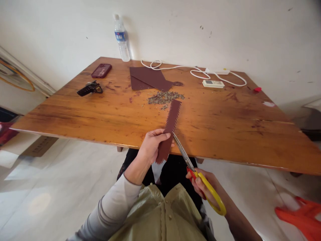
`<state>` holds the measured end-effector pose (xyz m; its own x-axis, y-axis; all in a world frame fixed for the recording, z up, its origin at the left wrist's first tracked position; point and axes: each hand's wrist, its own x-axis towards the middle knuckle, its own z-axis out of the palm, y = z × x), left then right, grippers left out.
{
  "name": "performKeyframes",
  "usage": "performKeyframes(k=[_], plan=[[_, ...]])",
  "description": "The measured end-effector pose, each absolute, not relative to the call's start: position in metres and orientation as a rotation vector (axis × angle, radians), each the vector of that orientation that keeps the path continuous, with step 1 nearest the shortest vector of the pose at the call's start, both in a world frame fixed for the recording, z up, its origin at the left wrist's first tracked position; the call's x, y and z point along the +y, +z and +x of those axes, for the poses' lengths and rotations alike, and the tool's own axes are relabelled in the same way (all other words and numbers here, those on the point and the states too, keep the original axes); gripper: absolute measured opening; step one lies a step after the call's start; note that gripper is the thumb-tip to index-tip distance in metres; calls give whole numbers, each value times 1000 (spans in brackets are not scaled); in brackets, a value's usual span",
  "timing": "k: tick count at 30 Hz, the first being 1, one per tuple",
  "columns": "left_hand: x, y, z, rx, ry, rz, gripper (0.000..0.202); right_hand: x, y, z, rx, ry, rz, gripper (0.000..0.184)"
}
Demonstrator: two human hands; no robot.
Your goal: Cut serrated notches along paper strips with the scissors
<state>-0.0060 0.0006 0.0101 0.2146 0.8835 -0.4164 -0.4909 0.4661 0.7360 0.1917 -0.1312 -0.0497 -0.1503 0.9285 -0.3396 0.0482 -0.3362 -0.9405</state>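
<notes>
Between the thumb and fingers of my left hand (152,144) is a dark red strip (173,117), paper-like or thin sheet, with saw-tooth notches along its long edges and a jagged near end. My right hand (204,185) grips a pair of scissors (185,155) with one yellow and one red handle. The scissor tips meet the strip's right edge, close beside my left thumb. Just beyond the strip's far end lies a heap of small clippings (164,97). Dark red sheets (147,78) rest behind the heap, partly overlapping.
On the wooden table (112,113) are a phone in a dark red case (101,71), a black hair claw clip (89,88), a white cable (175,67) and a small white device (213,84). A plastic bottle (121,40) stands against the wall. An orange bag (301,214) lies on the floor.
</notes>
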Motion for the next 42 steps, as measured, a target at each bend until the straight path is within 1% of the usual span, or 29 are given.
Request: performKeyframes(k=[9,15,23,36,42], plan=[[1,11,-9,929,976,533,25,-130,-49,195,-1163,1602,-1402,59],[0,13,-10,934,963,529,24,-129,-45,195,-1168,1604,-1392,62],[2,9,-10,919,966,533,24,-128,-65,206,-1285,1538,-1470,64],[1,10,-10,926,964,537,22,-128,-51,206,-1297,1519,-1522,48],[2,10,-10,921,958,542,24,-132,-44,199,-1265,1519,-1559,55]])
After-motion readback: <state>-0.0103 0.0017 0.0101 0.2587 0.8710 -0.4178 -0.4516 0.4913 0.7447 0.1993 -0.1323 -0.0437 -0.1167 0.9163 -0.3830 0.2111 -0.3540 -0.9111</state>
